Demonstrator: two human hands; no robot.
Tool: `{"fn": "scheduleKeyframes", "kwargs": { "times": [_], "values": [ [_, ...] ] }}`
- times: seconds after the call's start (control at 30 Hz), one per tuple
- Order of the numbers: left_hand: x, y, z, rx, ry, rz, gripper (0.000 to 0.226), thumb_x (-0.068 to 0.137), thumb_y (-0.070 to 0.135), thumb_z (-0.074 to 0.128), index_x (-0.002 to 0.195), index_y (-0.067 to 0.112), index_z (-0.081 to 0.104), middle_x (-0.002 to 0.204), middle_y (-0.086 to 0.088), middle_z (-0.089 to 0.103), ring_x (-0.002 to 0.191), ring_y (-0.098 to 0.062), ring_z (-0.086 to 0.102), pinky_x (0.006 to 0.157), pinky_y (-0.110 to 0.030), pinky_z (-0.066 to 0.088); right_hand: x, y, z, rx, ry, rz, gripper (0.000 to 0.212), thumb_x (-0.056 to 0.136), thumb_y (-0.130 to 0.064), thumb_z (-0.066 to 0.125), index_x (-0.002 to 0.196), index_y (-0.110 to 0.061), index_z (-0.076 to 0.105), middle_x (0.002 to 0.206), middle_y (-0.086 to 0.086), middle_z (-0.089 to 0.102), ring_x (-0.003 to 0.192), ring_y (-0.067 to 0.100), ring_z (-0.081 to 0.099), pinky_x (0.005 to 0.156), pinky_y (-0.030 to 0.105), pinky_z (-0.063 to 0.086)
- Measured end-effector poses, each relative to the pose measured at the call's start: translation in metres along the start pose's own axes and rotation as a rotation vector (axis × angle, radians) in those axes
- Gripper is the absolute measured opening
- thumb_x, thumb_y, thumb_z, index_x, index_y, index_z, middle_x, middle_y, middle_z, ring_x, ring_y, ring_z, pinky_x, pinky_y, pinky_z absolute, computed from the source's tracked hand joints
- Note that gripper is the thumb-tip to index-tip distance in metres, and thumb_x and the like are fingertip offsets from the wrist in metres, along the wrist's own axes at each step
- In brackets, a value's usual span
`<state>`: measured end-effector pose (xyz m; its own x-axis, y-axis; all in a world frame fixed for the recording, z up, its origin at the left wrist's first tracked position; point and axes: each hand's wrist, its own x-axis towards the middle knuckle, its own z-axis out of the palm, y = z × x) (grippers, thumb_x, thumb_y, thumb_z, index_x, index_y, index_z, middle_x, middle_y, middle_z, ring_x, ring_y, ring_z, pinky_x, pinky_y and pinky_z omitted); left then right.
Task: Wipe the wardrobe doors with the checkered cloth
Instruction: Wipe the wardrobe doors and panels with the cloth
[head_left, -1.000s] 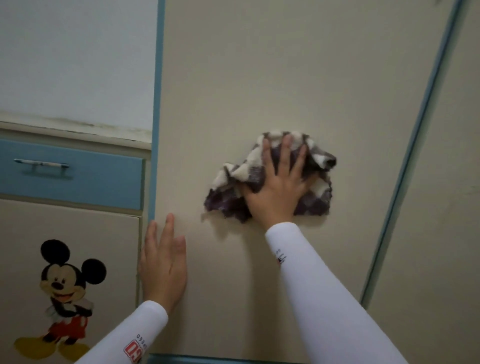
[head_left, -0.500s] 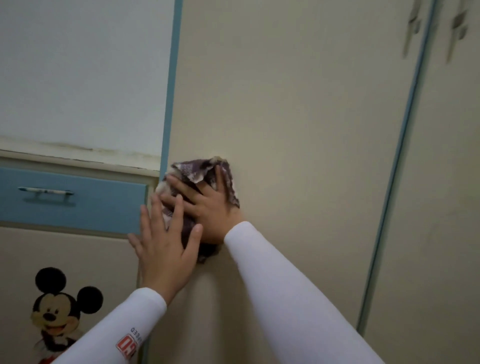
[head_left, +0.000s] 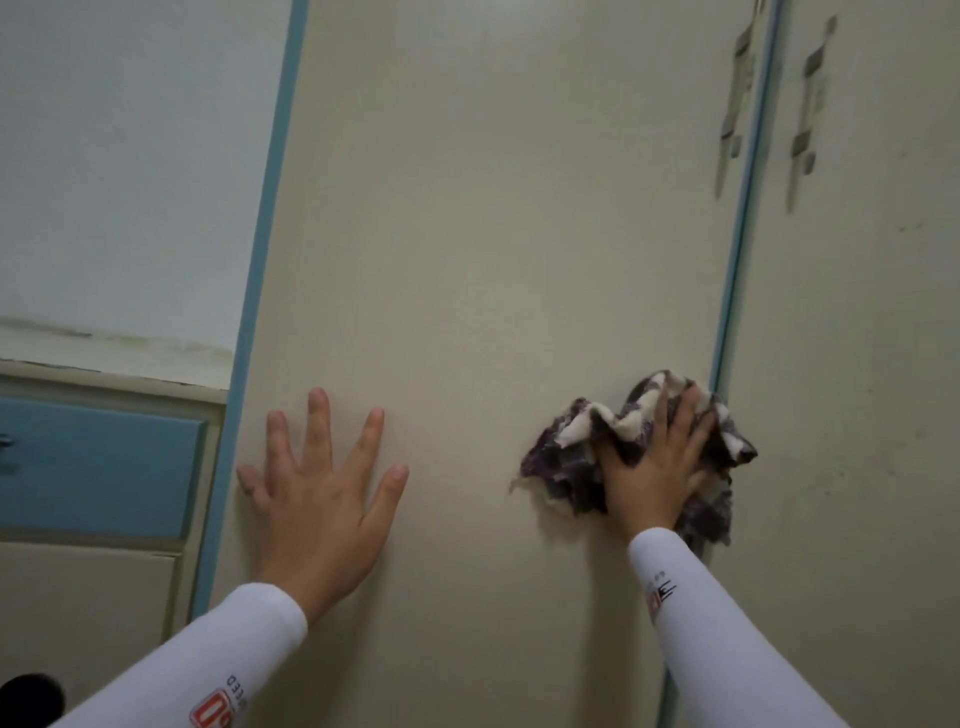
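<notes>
Your right hand (head_left: 657, 467) presses flat on the cloth (head_left: 566, 447) at the door's (head_left: 493, 234) right edge.
Crumpled purple-and-cream checks, touching the blue trim (head_left: 737, 234); your left hand (head_left: 322, 499) splayed flat on the door. Left sleeve (head_left: 223, 691): red logo, "EED" legible.

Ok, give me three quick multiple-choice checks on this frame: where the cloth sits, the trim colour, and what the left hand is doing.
1. Where on the wardrobe door is the checkered cloth?
A. right edge, against the trim
B. left edge
C. top corner
2. Trim colour?
A. red
B. blue
C. black
3. Left hand?
A. gripping the cloth
B. clenched in a fist
C. flat on the door, fingers spread

Answers: A, the right hand presses it beside the right strip; B, both strips look blue; C, the palm lies on the panel, holding nothing.
</notes>
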<state>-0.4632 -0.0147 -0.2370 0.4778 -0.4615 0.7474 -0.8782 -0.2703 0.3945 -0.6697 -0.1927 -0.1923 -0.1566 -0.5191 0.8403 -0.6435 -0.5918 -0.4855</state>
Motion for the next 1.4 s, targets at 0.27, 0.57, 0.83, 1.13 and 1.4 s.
{"fn": "scheduleKeyframes", "kwargs": {
  "times": [0.27, 0.57, 0.83, 1.13, 1.4],
  "values": [
    [0.011, 0.004, -0.008, -0.203, 0.2, 0.109, 0.07, 0.079, 0.062, 0.018, 0.141, 0.032, 0.031, 0.156, -0.007, 0.01, 0.142, -0.026, 0.001, 0.109, -0.056, 0.002, 0.063, -0.06, -0.009, 0.005, 0.026, 0.096, 0.089, 0.079, -0.07, 0.043, 0.149, -0.032, 0.003, 0.158, -0.003, -0.008, 0.144, 0.024, -0.012, 0.107, 0.066, 0.002],
    [0.073, 0.053, 0.001, -0.125, 0.359, 0.537, 0.058, 0.079, 0.048, 0.041, 0.13, 0.022, 0.049, 0.145, -0.017, 0.037, 0.135, -0.031, 0.019, 0.1, -0.063, 0.021, 0.062, -0.066, -0.007, -0.099, -0.002, -0.141, 0.097, 0.073, -0.075, 0.044, 0.146, -0.037, -0.008, 0.157, -0.006, -0.016, 0.143, 0.023, -0.018, 0.105, 0.068, -0.004],
    [0.178, 0.13, -0.046, -0.265, 0.435, 0.646, 0.053, 0.076, 0.037, 0.048, 0.124, 0.016, 0.052, 0.142, -0.015, 0.041, 0.135, -0.033, 0.024, 0.104, -0.058, 0.026, 0.156, -0.142, -0.021, -0.052, 0.065, -0.205, 0.094, 0.056, -0.082, 0.017, 0.133, -0.044, -0.019, 0.157, -0.009, -0.015, 0.143, 0.019, -0.019, 0.105, 0.065, -0.009],
    [0.29, 0.196, -0.135, -0.403, 0.501, 0.695, 0.045, 0.081, 0.033, 0.051, 0.122, 0.014, 0.048, 0.139, -0.012, 0.042, 0.136, -0.032, 0.027, 0.104, -0.055, 0.031, 0.294, -0.234, -0.056, -0.032, 0.136, -0.174, 0.098, 0.057, -0.074, 0.019, 0.146, -0.039, 0.0, 0.158, -0.008, -0.008, 0.144, 0.021, -0.012, 0.105, 0.067, -0.002],
    [0.355, 0.235, -0.213, -0.503, 0.422, 0.644, 0.038, 0.087, 0.036, 0.047, 0.118, 0.015, 0.051, 0.133, -0.009, 0.045, 0.133, -0.03, 0.032, 0.111, -0.036, 0.024, 0.39, -0.297, -0.087, 0.19, 0.276, -0.468, 0.058, 0.064, -0.027, 0.047, 0.121, -0.024, 0.053, 0.123, 0.014, 0.059, 0.111, 0.027, 0.041, 0.089, 0.044, 0.036]
  ]
}}
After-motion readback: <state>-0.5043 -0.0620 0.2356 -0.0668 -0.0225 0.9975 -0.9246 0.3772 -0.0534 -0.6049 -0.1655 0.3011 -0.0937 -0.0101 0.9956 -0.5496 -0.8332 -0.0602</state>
